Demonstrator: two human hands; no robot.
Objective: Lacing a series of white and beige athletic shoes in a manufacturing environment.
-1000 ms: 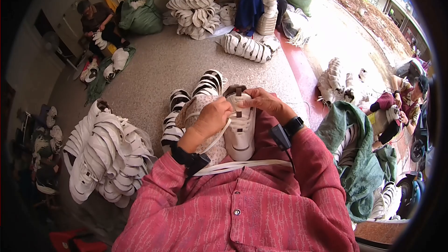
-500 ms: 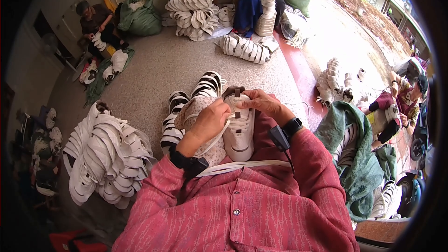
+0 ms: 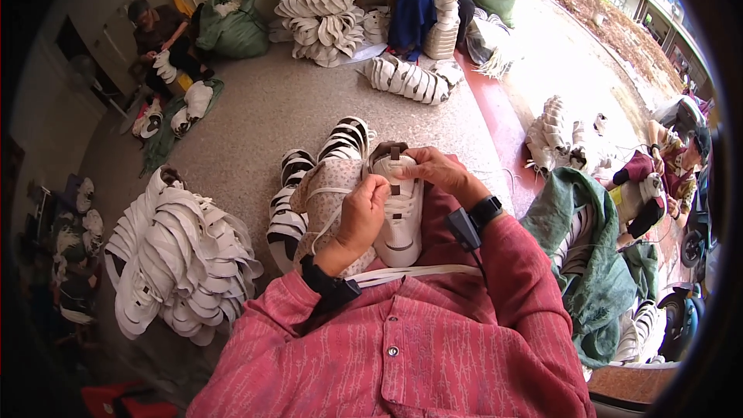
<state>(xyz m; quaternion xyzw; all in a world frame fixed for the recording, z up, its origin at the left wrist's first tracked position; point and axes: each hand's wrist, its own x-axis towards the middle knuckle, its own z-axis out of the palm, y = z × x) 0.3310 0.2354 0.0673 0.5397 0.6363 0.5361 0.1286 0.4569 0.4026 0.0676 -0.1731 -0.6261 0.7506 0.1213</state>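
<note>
A white shoe upper (image 3: 399, 232) with dark brown loops lies on my lap, its dark-lined collar pointing away from me. My right hand (image 3: 443, 173) grips its upper right side, thumb over the tongue area. My left hand (image 3: 364, 213) is closed in a pinch at the left eyelet edge, on a white shoelace (image 3: 334, 192). That lace loops left over a flower-patterned cloth (image 3: 325, 179) on my left thigh; the pinched bit is mostly hidden by my fingers. More white laces (image 3: 422, 270) lie across my lap.
Stacked uppers (image 3: 182, 259) stand at my left, and black-and-white uppers (image 3: 286, 220) beside my left leg. A green sack (image 3: 588, 263) with uppers is at my right. Three other people sit around: far left (image 3: 162, 35), far centre (image 3: 429, 0) and right (image 3: 681, 159).
My left hand has turned and shifted slightly down and right, its pinch still at the eyelet edge. The lace now loops out left over the cloth. My right hand stays on the upper.
</note>
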